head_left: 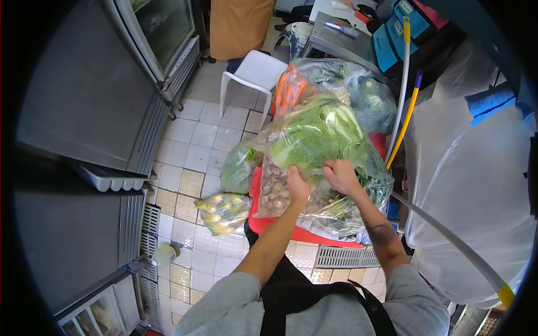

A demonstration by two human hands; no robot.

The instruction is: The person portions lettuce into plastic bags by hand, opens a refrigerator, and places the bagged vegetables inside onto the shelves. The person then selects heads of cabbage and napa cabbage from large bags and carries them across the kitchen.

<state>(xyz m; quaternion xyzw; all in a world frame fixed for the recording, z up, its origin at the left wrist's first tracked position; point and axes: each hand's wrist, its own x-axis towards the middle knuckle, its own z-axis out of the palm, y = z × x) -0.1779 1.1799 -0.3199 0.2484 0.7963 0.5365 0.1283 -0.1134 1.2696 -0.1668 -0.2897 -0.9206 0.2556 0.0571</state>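
Note:
A clear plastic bag of leafy green heads [319, 131] lies on top of other bagged vegetables. My left hand [298, 186] is closed on the near edge of this bag. A short way to the right, my right hand [343, 178] also grips the plastic, its fingers curled in. Beneath sits a bag of small brown knobbly produce [273, 193], partly covered. Dark greens in clear plastic [350, 210] show under my right forearm. Carrots [291, 88] in a bag lie at the far left of the pile. The red table [256, 219] shows along the pile's near edge.
On the tiled floor to the left rest a bag of greens [238, 169] and a bag of pale root vegetables [223, 214]. Beyond stands a white stool [259, 70], near a person in a brown apron [238, 28]. Poles [408, 123] and plastic-covered goods [471, 185] flank the right.

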